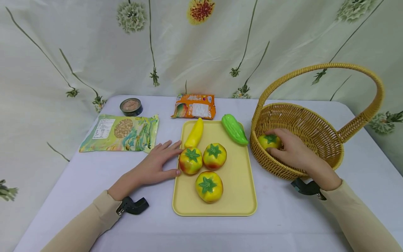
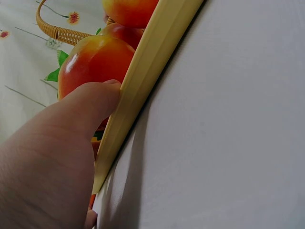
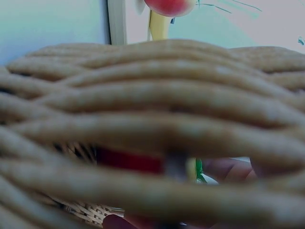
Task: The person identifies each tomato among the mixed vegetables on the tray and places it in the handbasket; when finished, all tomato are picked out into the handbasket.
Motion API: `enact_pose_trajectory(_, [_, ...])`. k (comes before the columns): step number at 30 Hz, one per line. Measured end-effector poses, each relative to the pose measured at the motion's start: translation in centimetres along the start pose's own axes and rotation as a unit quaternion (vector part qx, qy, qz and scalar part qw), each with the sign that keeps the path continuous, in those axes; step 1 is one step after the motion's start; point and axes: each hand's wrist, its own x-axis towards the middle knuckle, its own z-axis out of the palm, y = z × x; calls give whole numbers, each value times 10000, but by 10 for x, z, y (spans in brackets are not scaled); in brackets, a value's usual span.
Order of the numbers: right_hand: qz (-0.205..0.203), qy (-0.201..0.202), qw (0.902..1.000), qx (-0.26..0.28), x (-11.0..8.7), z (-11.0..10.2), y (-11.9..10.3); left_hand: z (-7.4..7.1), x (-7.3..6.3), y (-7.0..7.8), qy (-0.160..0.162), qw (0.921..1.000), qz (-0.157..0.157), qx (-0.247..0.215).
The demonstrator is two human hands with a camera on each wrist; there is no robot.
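Note:
My right hand (image 1: 292, 149) reaches into the wicker basket (image 1: 297, 108) and grips a yellow toy persimmon (image 1: 269, 141) with a green star-shaped top, thumb and fingers around its sides. Woven strands (image 3: 152, 129) mostly block the right wrist view of it. At the yellow tray (image 1: 240, 196), my left hand (image 1: 157, 164) lies with fingers spread along the left edge; its thumb (image 2: 102, 95) rests at the rim. Nearest to those fingers is a yellow-red persimmon (image 1: 190, 160). Two more persimmons, one beside it (image 1: 214, 156) and one in front (image 1: 209, 187), sit on the tray.
A yellow banana (image 1: 194, 133) and a green pepper (image 1: 234, 129) lie at the tray's back. Behind stands an orange snack packet (image 1: 196, 106). To the left are a green-yellow bag (image 1: 121, 133) and a round tin (image 1: 131, 106). The basket's tall handle (image 1: 324, 66) arches over its opening.

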Motion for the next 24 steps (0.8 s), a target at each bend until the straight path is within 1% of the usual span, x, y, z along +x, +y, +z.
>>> enact_pose_trajectory(10, [-61,73,10000,16,0,0,1,1,1,-1,16,10000,29,26])
enact_pose_trajectory(24, [134,-25,9999,-43,0,-1,-1,0,0,-1,-13,10000,-7,24])
